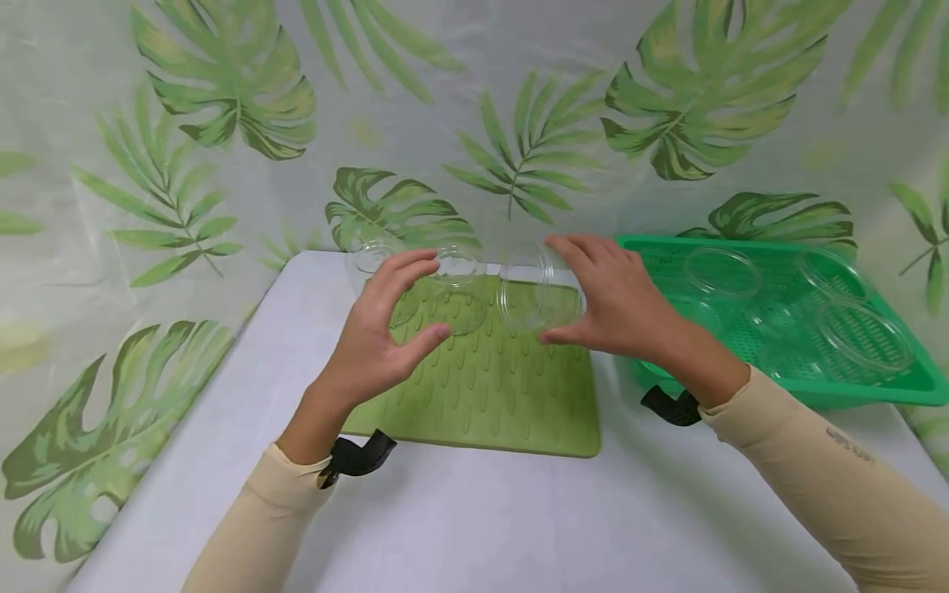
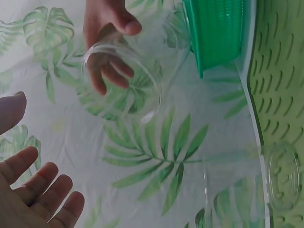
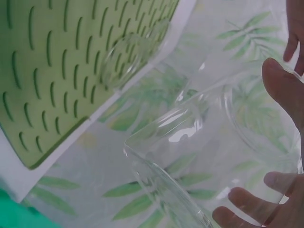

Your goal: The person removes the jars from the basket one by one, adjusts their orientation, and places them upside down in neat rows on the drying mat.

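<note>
My right hand [image 1: 619, 288] holds a clear round container [image 1: 522, 292] tipped on its side above the far part of the green ridged mat [image 1: 482, 403]. Its thumb and fingers spread around the see-through wall. In the right wrist view the container [image 3: 175, 137] fills the middle. My left hand [image 1: 374, 333] is held up over the mat's left side, fingers loosely bent and nothing in them; the left wrist view shows the same hand [image 2: 33, 194] apart from the container. Behind it, two clear containers [image 1: 458, 309] stand at the mat's far edge.
At the right is a green perforated basket [image 1: 786, 391] with several clear containers [image 1: 863, 338] inside. The white table [image 1: 474, 519] carries the mat and basket. A leaf-print sheet [image 1: 519, 49] hangs behind the table.
</note>
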Motion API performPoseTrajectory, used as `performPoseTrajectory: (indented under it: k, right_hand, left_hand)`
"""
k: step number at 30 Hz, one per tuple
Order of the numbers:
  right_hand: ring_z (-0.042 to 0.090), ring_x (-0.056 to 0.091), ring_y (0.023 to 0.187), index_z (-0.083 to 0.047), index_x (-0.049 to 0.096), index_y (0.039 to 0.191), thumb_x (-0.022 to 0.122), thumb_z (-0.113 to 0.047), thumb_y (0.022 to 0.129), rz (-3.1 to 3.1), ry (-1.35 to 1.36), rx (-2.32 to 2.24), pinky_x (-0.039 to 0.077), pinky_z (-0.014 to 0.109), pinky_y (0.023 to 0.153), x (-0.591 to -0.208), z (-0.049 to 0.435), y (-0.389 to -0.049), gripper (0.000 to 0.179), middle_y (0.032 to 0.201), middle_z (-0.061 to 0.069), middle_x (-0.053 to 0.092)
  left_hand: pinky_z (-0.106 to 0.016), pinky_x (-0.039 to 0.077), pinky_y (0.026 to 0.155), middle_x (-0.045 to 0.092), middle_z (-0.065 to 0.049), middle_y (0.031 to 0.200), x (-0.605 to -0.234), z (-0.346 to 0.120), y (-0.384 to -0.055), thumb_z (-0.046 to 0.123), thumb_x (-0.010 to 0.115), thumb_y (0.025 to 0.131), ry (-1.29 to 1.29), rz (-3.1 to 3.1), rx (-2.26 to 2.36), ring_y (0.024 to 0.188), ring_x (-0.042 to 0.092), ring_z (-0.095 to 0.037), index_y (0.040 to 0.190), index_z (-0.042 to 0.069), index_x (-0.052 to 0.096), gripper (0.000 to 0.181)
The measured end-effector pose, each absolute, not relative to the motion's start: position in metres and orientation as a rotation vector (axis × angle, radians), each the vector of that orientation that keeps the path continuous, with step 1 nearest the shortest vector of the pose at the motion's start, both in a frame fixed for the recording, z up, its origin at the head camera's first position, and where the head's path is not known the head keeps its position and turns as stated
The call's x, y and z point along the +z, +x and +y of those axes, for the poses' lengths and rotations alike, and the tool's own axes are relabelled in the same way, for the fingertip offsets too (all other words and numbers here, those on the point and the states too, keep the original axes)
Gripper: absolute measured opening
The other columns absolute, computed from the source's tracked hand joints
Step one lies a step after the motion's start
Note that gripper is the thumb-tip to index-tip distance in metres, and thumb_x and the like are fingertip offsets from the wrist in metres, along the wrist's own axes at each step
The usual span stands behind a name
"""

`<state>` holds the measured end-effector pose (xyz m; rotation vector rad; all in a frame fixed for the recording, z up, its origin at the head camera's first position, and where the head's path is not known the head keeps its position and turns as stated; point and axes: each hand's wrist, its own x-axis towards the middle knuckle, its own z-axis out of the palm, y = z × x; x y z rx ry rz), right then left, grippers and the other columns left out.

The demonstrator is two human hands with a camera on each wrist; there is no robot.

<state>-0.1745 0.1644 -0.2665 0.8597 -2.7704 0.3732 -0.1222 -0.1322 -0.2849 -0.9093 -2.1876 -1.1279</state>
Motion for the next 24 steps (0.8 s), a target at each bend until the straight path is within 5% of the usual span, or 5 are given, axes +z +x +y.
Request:
performPoseTrajectory:
  k: [24]
  right_hand:
    - [0.043, 0.045, 0.132, -0.010, 0.037, 0.151, 0.089, -0.058, 0.061, -2.630, 0.936, 0.244, 0.037, 0.067, 0.104, -0.275, 0.156, -0.161, 0.115, 0.144, 0.018, 0.048]
  left_hand:
    - [-0.049, 0.034, 0.119, 0.039, -0.018, 0.153, -0.311, -0.075, -0.157, 0.023, 0.087, 0.075, -1.030, -2.245, -1.084, 0.144, 0.038, -0.032, 0.146, -0.001, 0.040, 0.089]
